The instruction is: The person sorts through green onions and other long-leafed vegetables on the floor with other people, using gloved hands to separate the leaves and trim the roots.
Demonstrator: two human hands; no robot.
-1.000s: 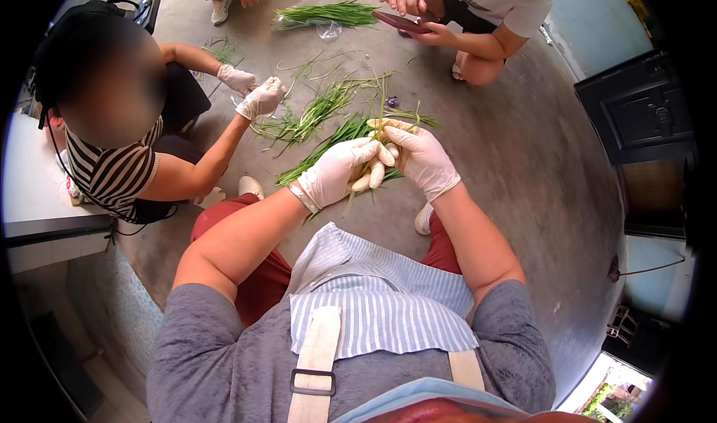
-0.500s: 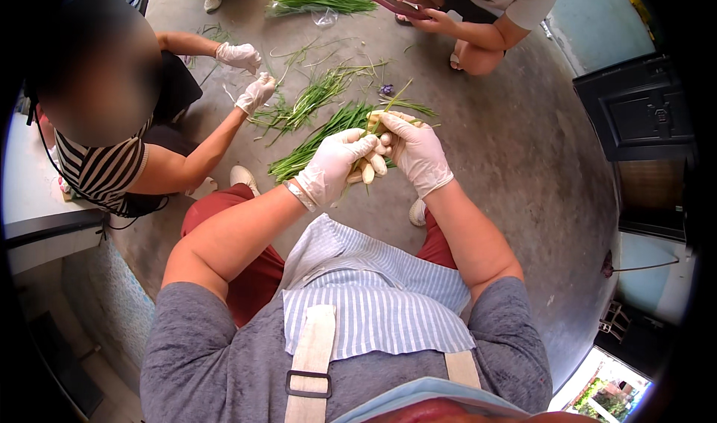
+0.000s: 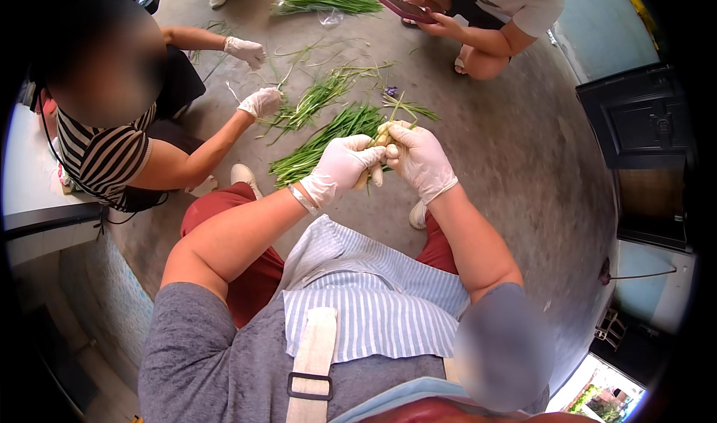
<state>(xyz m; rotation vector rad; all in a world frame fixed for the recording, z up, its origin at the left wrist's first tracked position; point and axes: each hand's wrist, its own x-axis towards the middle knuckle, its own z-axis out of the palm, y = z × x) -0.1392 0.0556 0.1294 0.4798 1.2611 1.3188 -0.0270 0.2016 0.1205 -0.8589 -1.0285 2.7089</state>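
Note:
White gloves cover both of my hands, which meet in front of me above the floor. My left hand [image 3: 334, 170] is closed, its thumb and fingers pinching the lower part of a few thin chive stalks [image 3: 396, 111]. Closed on the same stalks, my right hand [image 3: 420, 160] touches the left fingertips. The stalks' green ends stick out beyond my right fingers, while the part between the hands is mostly hidden. Just beyond my left hand lies a pile of green chives [image 3: 317, 148] on the floor. A looser heap of chives [image 3: 317, 98] is farther off.
At the left a co-worker in a striped shirt [image 3: 101, 158] crouches, gloved hands over the loose heap. A chive bundle [image 3: 343, 2] on clear plastic lies at the back. Another person holds a phone [image 3: 407, 9]. A small purple thing [image 3: 390, 91] is beside the chives.
My hands have drawn closer together, and my right fingers have curled in toward the left fingertips. The co-worker's lower gloved hand has shifted slightly. The view has moved a little.

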